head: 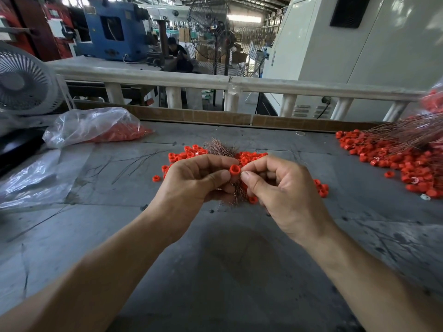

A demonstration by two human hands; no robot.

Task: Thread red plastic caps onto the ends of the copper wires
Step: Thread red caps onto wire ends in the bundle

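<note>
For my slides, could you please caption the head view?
Both hands, left hand and right hand, pinch one red cap above copper wires.

Factory floor (blue machine (112,29), standing fan (212,34), grey workbench (215,248)).

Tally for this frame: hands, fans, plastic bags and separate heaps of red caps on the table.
Hands: 2, left hand and right hand
Fans: 2, white fan, black fan
Plastic bags: 2
Cap heaps: 2
Total: 8
</note>
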